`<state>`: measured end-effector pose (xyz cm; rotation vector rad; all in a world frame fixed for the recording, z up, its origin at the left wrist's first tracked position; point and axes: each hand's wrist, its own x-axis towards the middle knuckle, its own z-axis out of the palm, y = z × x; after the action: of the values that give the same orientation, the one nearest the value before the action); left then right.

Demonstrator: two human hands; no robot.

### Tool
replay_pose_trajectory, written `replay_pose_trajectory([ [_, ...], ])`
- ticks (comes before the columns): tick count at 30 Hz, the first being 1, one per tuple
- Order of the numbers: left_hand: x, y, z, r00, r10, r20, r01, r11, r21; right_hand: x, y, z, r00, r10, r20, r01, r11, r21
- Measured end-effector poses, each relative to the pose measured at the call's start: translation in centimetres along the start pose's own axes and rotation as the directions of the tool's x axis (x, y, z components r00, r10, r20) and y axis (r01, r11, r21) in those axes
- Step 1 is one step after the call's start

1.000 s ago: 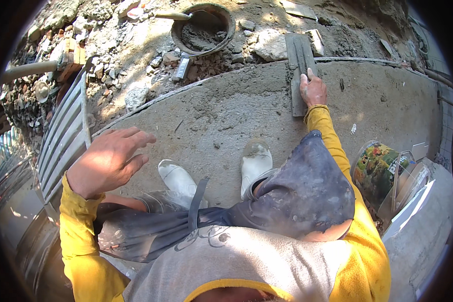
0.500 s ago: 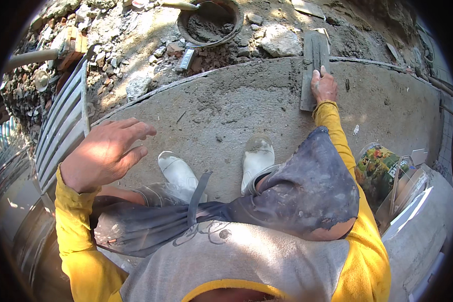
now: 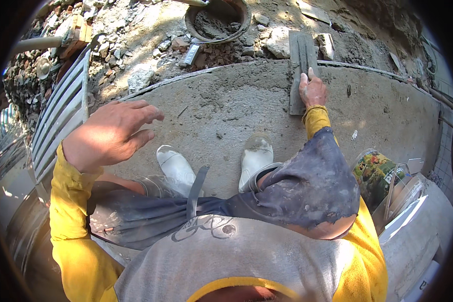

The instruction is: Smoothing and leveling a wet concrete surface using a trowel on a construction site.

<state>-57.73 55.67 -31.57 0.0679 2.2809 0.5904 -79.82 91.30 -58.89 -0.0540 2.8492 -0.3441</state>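
Note:
My right hand (image 3: 313, 92) grips a long flat plastering trowel (image 3: 295, 75), its blade lying along the far edge of the grey mortar surface (image 3: 267, 105). The handle is mostly hidden under my fingers. Rough, wet-looking mortar lumps (image 3: 221, 83) lie to the left of the blade, while the ground by my boots looks smoother. On the left, my left hand (image 3: 113, 133) hovers in the air above my knee, fingers loosely apart and holding nothing. My white boots (image 3: 256, 158) stand on the mortar surface.
Beyond the edge sits a round tub of mortar (image 3: 219, 35), among rubble, stones (image 3: 141, 79) and a small silver box-like object (image 3: 191, 54). A slatted metal grate (image 3: 60, 116) leans at left. A colourful printed bucket (image 3: 377, 173) stands at right. A long wooden handle (image 3: 38, 45) juts in upper left.
My right hand has slid the trowel a little to the left along the edge. A whitish stone beside the blade now shows more. My left hand stays raised, slightly shifted right.

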Motion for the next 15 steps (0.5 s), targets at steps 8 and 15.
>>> replay_pose_trajectory([
  [8, 0.0, -0.7, 0.4, 0.996, 0.072, -0.058, -0.074, 0.997, -0.038, 0.8, 1.6, 0.6, 0.998, 0.042, -0.048, -0.038, 0.996, 0.084],
  [15, 0.7, 0.3, -0.2, 0.981, 0.158, -0.11, -0.164, 0.985, -0.051, 1.7, 3.9, 1.4, 0.997, 0.021, -0.071, -0.01, 0.988, 0.153],
])
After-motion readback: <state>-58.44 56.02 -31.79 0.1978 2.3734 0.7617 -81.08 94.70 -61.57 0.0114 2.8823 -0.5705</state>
